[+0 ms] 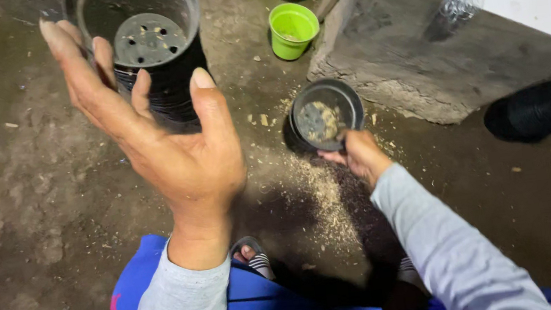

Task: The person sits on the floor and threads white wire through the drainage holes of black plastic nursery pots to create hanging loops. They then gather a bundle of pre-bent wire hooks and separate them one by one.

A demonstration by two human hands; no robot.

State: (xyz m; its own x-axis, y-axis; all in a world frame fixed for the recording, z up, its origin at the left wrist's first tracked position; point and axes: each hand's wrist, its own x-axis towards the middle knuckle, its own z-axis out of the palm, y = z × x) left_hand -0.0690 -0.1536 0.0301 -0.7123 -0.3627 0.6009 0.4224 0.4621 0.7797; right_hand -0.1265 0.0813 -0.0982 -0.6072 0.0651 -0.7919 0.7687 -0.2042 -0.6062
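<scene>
L hand (170, 154) is closest to the lens, raised, palm toward the camera, fingers (79, 67) spread wide and loose, thumb up. Just beyond the fingertips is a stack of black plastic pots (151, 51), top one empty w/ drain holes showing in its base. Can't tell if the fingers actually touch the wall; they look curled round its near side, prob to steady or catch it, not clamped.

Past the pots, the bare dirt floor (29, 206), biggest thing in view, then a grey concrete slab edge (419, 67) far right of the fingers.

R hand (359, 155) lower, arm in a grey sleeve, fingers pinched on the near rim of a smaller black pot (325, 115) w/ a bit of husky fill inside, tilted up a little so the contents stay in. Below those fingers a scatter of pale sawdust-like mix (323, 198) on the floor, likely spill.

Beyond the R fingertips a small green cup (293, 29) stands upright
</scene>
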